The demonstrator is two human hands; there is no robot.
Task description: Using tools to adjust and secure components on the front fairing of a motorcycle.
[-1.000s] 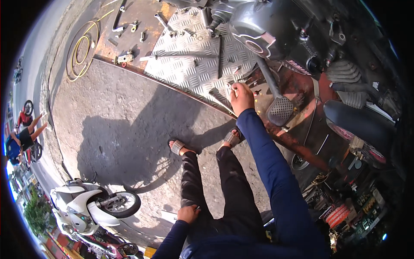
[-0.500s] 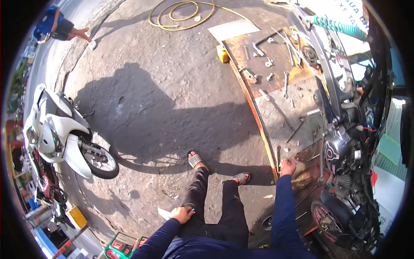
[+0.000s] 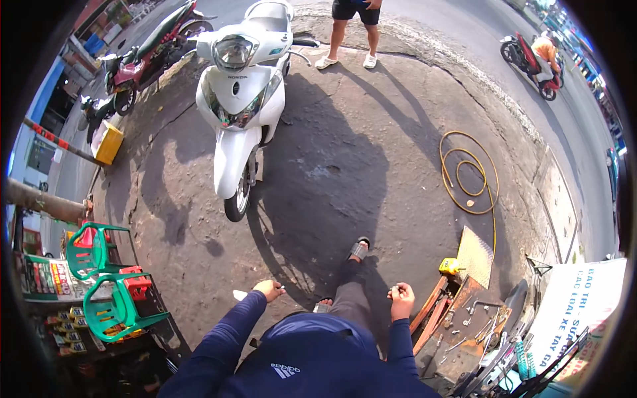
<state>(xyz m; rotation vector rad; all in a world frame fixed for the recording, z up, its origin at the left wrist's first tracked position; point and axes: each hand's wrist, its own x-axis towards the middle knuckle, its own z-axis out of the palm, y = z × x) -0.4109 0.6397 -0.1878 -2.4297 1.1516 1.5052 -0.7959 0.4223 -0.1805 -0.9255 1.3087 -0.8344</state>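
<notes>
My left hand [image 3: 271,290] is raised beside my hip at lower centre, fingers curled round something small and pale that I cannot make out. My right hand [image 3: 401,300] is held out to the right of my leg, closed, with a small item at its fingertips too tiny to name. To its right lies the rusty workbench [image 3: 471,292] with scattered wrenches [image 3: 455,345] and small metal parts, beside a partly visible dismantled motorcycle [image 3: 504,351]. My sandalled feet [image 3: 358,249] stand on rough grey pavement.
A white scooter [image 3: 232,99] stands ahead, more motorbikes [image 3: 142,63] behind it. A person's legs [image 3: 338,30] are at the kerb; a rider [image 3: 544,53] is on the road. Green plastic chairs [image 3: 109,308] are at left, a coiled yellow hose [image 3: 468,212] and signboard [image 3: 584,298] at right.
I have turned leftward, away from the bench and dismantled motorcycle, so the scooter is now ahead. My right hand has lifted away from the bench and my left has left my thigh.
</notes>
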